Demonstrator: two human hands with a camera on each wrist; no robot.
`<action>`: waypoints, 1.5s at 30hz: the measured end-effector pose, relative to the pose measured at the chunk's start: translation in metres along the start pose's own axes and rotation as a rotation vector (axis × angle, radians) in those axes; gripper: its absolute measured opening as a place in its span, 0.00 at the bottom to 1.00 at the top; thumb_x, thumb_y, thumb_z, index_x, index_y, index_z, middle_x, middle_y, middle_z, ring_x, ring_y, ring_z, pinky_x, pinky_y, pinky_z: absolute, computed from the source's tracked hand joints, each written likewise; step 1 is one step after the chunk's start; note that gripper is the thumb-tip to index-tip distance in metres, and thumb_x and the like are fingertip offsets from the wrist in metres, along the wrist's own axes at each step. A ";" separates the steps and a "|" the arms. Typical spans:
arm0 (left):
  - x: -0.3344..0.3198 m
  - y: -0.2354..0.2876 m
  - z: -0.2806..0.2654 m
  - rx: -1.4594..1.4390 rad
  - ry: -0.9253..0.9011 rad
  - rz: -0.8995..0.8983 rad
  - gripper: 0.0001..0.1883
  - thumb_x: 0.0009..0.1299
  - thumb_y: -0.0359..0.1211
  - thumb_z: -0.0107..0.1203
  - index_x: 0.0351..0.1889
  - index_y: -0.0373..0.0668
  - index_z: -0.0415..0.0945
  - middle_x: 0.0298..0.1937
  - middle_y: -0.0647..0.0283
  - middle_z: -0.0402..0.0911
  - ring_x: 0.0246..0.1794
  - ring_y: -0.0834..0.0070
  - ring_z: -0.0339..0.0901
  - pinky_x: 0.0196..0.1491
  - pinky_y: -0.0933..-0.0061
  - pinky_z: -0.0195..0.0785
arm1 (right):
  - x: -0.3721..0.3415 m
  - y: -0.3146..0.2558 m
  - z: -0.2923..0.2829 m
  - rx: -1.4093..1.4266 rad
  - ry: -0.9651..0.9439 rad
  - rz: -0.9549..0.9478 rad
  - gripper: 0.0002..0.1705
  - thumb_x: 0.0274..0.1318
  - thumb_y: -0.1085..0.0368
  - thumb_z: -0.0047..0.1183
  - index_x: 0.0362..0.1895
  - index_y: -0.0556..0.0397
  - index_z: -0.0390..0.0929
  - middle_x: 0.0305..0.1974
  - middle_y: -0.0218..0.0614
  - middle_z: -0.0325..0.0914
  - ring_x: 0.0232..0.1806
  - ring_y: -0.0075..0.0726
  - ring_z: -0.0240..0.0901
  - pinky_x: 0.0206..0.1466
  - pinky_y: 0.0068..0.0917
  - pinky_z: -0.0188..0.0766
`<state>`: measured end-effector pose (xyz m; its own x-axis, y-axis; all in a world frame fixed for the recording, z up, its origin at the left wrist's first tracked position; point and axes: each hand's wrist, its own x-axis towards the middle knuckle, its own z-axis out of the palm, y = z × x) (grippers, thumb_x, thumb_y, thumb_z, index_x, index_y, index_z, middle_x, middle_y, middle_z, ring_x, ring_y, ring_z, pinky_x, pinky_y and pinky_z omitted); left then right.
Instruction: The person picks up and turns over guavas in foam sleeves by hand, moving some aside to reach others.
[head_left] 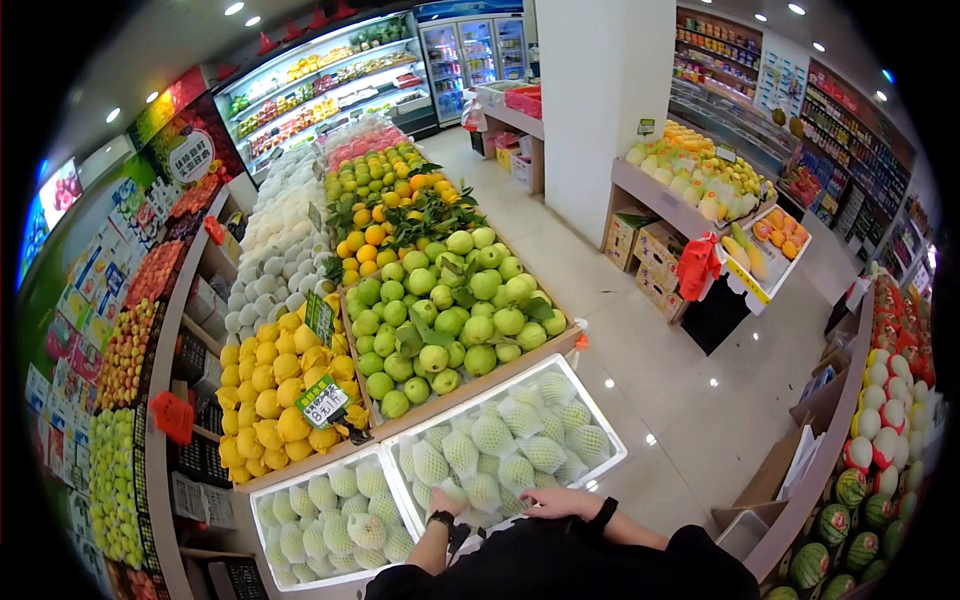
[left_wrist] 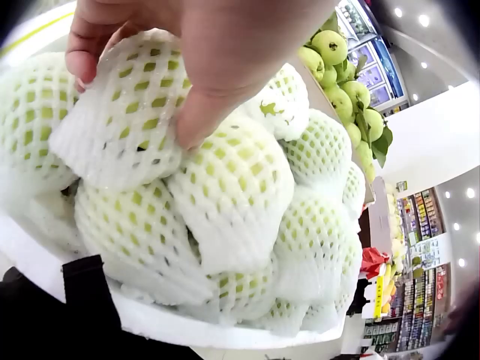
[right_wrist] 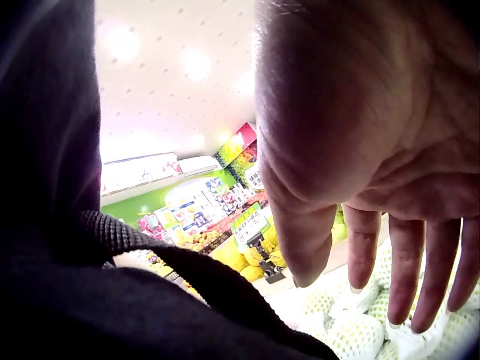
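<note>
Green fruits in white foam nets fill a white foam box. In the left wrist view, my left hand grips one netted fruit, thumb on one side and fingers on the other, above others lying in the box. My right hand hangs over the box's near side with its fingers extended and spread, holding nothing; netted fruits lie beyond the fingertips.
A second box of netted fruits stands at the left. Behind are yellow-wrapped fruits with a price sign and green fruits. A black strap crosses the right wrist view. Watermelons lie at the right.
</note>
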<state>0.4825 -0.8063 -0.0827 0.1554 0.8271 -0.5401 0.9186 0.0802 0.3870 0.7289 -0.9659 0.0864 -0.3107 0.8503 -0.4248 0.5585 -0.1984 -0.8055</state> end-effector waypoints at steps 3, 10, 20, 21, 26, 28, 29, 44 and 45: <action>0.052 -0.027 0.022 0.132 -0.115 0.048 0.56 0.38 0.58 0.65 0.58 0.30 0.54 0.53 0.45 0.69 0.54 0.56 0.68 0.55 0.62 0.62 | 0.001 0.006 -0.003 -0.047 0.016 -0.038 0.30 0.56 0.48 0.44 0.53 0.59 0.63 0.41 0.51 0.73 0.43 0.51 0.70 0.46 0.35 0.66; -0.007 0.004 -0.012 -0.084 0.021 -0.066 0.58 0.33 0.48 0.71 0.59 0.30 0.50 0.56 0.42 0.63 0.56 0.52 0.63 0.56 0.63 0.62 | -0.012 0.004 -0.027 0.044 0.027 -0.066 0.30 0.54 0.47 0.46 0.51 0.59 0.64 0.40 0.52 0.74 0.42 0.52 0.71 0.44 0.36 0.67; -0.069 -0.050 0.033 -0.160 -0.069 0.232 0.56 0.49 0.52 0.62 0.61 0.26 0.36 0.64 0.37 0.39 0.67 0.52 0.35 0.66 0.63 0.34 | 0.003 0.022 -0.035 0.054 0.077 -0.178 0.23 0.55 0.55 0.46 0.49 0.58 0.67 0.34 0.42 0.75 0.31 0.39 0.73 0.35 0.28 0.68; -0.073 -0.053 0.040 -0.180 -0.045 0.211 0.51 0.51 0.50 0.60 0.59 0.28 0.41 0.62 0.38 0.44 0.65 0.54 0.40 0.64 0.64 0.38 | 0.006 0.014 -0.038 0.064 0.111 -0.204 0.22 0.55 0.56 0.46 0.49 0.58 0.68 0.33 0.41 0.76 0.31 0.39 0.73 0.35 0.28 0.68; -0.109 -0.064 0.045 -0.258 0.069 0.069 0.24 0.61 0.44 0.51 0.48 0.35 0.63 0.49 0.48 0.67 0.52 0.60 0.64 0.53 0.67 0.57 | 0.034 -0.001 -0.026 0.275 -0.088 -0.184 0.17 0.58 0.56 0.41 0.38 0.56 0.74 0.21 0.38 0.74 0.21 0.32 0.71 0.25 0.26 0.67; -0.134 -0.066 0.033 -0.309 0.102 -0.002 0.16 0.66 0.41 0.47 0.43 0.38 0.73 0.44 0.51 0.76 0.47 0.62 0.73 0.48 0.68 0.65 | 0.047 -0.015 -0.016 0.117 -0.163 -0.258 0.19 0.60 0.55 0.39 0.33 0.57 0.75 0.16 0.37 0.72 0.17 0.30 0.69 0.21 0.25 0.64; -0.151 -0.063 0.024 -0.534 0.075 -0.120 0.15 0.66 0.41 0.45 0.37 0.37 0.71 0.37 0.51 0.76 0.41 0.59 0.73 0.44 0.63 0.65 | 0.060 -0.009 -0.004 -0.026 -0.150 -0.415 0.21 0.61 0.54 0.38 0.30 0.57 0.75 0.16 0.37 0.72 0.17 0.31 0.69 0.21 0.24 0.63; -0.345 0.084 -0.326 0.144 1.299 0.528 0.08 0.59 0.22 0.49 0.37 0.37 0.69 0.32 0.56 0.71 0.31 0.62 0.71 0.35 0.68 0.64 | -0.006 -0.184 -0.114 0.195 0.287 -0.597 0.05 0.51 0.68 0.52 0.31 0.56 0.79 0.28 0.32 0.78 0.26 0.24 0.70 0.31 0.19 0.67; -0.368 0.093 -0.340 0.188 1.341 0.659 0.09 0.58 0.21 0.47 0.37 0.37 0.69 0.33 0.56 0.71 0.33 0.62 0.70 0.36 0.67 0.64 | -0.031 -0.215 -0.138 0.128 0.432 -0.720 0.05 0.50 0.69 0.54 0.32 0.56 0.79 0.25 0.32 0.76 0.24 0.22 0.68 0.28 0.18 0.64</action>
<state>0.3871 -0.9140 0.4056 0.2049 0.5748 0.7922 0.8667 -0.4826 0.1259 0.7246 -0.8822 0.3297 -0.2212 0.8968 0.3831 0.2374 0.4305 -0.8708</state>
